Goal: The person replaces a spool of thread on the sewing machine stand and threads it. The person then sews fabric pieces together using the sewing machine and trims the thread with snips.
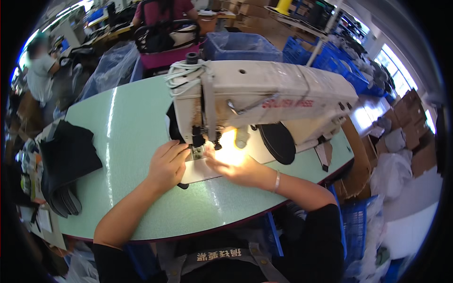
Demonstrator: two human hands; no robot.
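Observation:
A cream-white industrial sewing machine (283,85) stands on a pale green table (137,118). My left hand (167,165) is just left of the presser foot, its fingers bent and close together at the metal plate. On the other side my right hand (238,169) has its fingertips drawn together near the needle, under the glare of the machine's lamp. Whatever lies between the fingers is hidden or too small to make out. A black piece of material (171,120) shows behind the machine's head. Flat rounded black pieces (278,143) lie under the machine's arm.
Black folded cloth (71,151) drapes over the table's left end. A small pointed piece (323,154) lies by the machine's base. Blue bins (240,46) stand behind the table, and another blue crate (355,226) is at the right. Two other people (41,70) are farther back.

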